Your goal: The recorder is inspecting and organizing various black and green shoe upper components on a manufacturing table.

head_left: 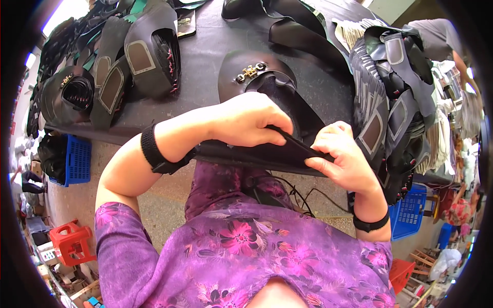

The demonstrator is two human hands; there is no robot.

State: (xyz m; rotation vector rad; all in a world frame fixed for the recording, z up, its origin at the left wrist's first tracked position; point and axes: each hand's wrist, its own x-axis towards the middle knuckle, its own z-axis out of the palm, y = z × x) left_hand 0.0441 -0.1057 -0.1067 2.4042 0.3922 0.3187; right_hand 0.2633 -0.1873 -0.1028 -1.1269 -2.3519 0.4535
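A black shoe upper (282, 65) with a gold chain-like ornament (250, 72) on its rounded toe lies at the near edge of the dark table (205, 46). Its back end points toward me and to the right. My left hand (251, 119) pinches the black edge of this piece between thumb and fingers. Close by on the right, my right hand (343, 154) grips the same edge, thumb below and fingers curled on top. A short stretch of folded black material spans the gap between them. Part of the upper is hidden behind my left hand.
Stacked black shoe uppers (141, 59) cover the table's left side; more piled uppers (371, 126) stand right. Loose black pieces (303, 36) lie at the back. Blue baskets (78, 159) (409, 210) and a red stool (73, 242) are on the floor. Another person (436, 38) is at far right.
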